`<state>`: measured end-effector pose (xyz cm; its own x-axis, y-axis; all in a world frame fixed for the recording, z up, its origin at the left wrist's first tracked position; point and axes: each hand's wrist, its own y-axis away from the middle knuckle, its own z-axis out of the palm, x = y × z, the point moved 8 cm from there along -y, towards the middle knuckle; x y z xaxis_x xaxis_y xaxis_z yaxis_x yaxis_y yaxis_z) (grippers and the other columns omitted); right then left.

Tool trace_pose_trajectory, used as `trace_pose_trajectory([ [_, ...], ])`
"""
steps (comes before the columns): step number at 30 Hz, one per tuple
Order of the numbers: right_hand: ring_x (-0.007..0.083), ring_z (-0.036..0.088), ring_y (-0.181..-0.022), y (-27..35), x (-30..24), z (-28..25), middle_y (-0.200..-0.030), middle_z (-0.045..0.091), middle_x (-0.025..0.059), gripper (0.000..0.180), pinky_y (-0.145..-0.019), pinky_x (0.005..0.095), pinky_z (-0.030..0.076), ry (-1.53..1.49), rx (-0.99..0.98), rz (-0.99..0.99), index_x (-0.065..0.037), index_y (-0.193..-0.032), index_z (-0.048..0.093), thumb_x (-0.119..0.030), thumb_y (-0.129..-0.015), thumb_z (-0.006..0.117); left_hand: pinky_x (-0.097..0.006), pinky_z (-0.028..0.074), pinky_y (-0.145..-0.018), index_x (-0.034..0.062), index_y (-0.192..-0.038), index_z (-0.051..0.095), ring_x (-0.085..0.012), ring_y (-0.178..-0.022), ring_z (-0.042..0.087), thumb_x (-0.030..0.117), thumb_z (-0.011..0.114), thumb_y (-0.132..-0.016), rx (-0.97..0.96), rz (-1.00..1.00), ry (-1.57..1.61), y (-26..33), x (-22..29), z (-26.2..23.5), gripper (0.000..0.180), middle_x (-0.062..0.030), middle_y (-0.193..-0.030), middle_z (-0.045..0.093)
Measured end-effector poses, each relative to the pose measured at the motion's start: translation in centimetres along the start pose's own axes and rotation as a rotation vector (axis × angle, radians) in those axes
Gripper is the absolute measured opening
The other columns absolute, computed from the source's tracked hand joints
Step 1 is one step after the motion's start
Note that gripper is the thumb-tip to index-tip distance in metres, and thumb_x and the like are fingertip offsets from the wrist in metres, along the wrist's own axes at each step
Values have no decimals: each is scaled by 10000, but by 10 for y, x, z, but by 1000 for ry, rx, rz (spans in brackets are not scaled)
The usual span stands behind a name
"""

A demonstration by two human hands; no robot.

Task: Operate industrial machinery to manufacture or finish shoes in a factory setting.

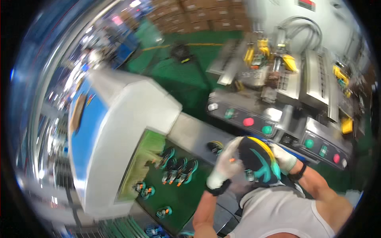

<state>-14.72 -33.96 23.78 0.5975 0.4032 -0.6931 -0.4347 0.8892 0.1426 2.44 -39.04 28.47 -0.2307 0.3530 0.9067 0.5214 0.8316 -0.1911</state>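
Note:
Between my gloved hands is a black piece with teal markings and a yellow edge (254, 154), which looks like a shoe upper; motion blurs its details. My left hand (228, 164), in a white glove, closes on its left side. On its right side my right hand (283, 158), also gloved in white, grips near the yellow edge, with its fingers partly hidden behind the piece. A smaller dark piece with a yellow edge (214, 147) lies just left of my left hand. Several black, teal and orange shoe uppers (176, 170) lie on a green surface (178, 202) farther left.
Ahead to the right stands a machine with metal blocks and yellow clamps (291, 63). Its control panel (258, 121) has red and green buttons. A white and blue machine housing (123, 115) rises at the left. Stacked cardboard boxes (198, 16) stand at the back.

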Motion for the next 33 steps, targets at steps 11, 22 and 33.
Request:
trace_pose_trajectory([
  [11, 249, 651, -1202, 81, -133, -136, -1337, 660, 113, 658, -1037, 434, 526, -404, 124, -301, -22, -1429, 528, -235, -873, 807, -408, 459, -1062, -30, -1326, 579, -361, -1238, 596, 120, 661, -943, -82, 148, -402, -259, 26, 62, 419, -214, -1309, 625],
  [22, 166, 623, -1190, 135, -180, -162, -1344, 638, 83, 883, -1062, 353, 494, -288, 511, -424, 15, -1496, 428, -93, -753, 891, -492, 473, -1025, 41, -1425, 441, -455, -1236, 545, 151, 723, -880, -178, 33, -889, -503, -168, 140, 623, -270, -1308, 559],
  [33, 128, 601, -1130, 84, -180, -159, -1277, 655, 51, 617, -1023, 323, 485, -39, 674, -283, 10, -1421, 505, -108, -869, 755, -426, 530, -921, -4, -1300, 561, -398, -1048, 690, 215, 752, -865, -44, 51, -702, -490, -78, 60, 523, -273, -1114, 699],
])
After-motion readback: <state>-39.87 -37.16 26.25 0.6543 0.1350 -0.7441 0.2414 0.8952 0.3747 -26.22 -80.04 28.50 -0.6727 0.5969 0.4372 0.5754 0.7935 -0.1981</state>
